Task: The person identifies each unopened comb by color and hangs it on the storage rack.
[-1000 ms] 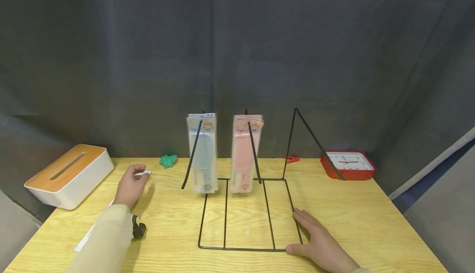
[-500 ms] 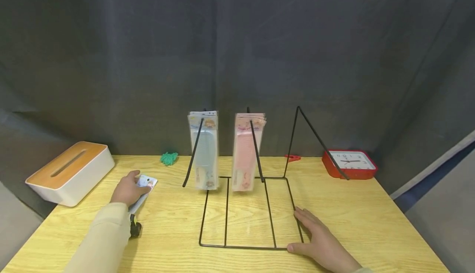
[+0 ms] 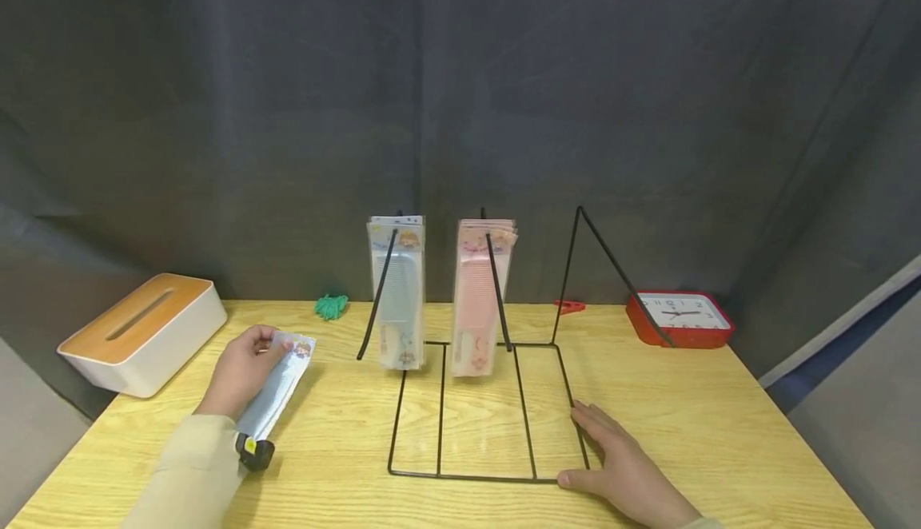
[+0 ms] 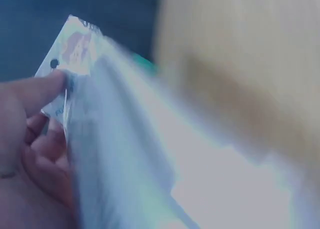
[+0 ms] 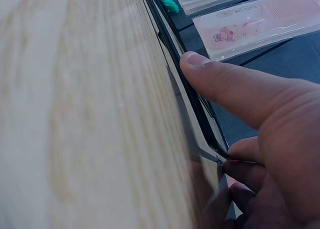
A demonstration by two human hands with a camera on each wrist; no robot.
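At the left of the table my left hand [image 3: 241, 369] pinches a packaged comb [image 3: 277, 393] by its top, thumb over the printed header. The pack is pale blue in clear plastic and hangs tilted down toward the wrist; in the left wrist view the header's hole [image 4: 54, 63] shows beside the thumb. A black wire display rack [image 3: 480, 479] stands mid-table. From its left hook hang blue packaged combs [image 3: 398, 297], and from the middle hook pink packaged combs [image 3: 476, 297]. My right hand [image 3: 622, 469] rests at the rack base's front right corner, thumb and fingers touching the wire.
A white tissue box [image 3: 154, 345] with a wooden lid sits at the left edge. Behind the rack lie a green bundle of string [image 3: 331, 307] and a red clip [image 3: 570, 306]. A red clock [image 3: 679, 317] is at the back right, near the rack's bare right hook [image 3: 608, 253].
My left hand has raised the blue comb pack off the table and turned it so its printed front shows. The right hand keeps its place on the rack.
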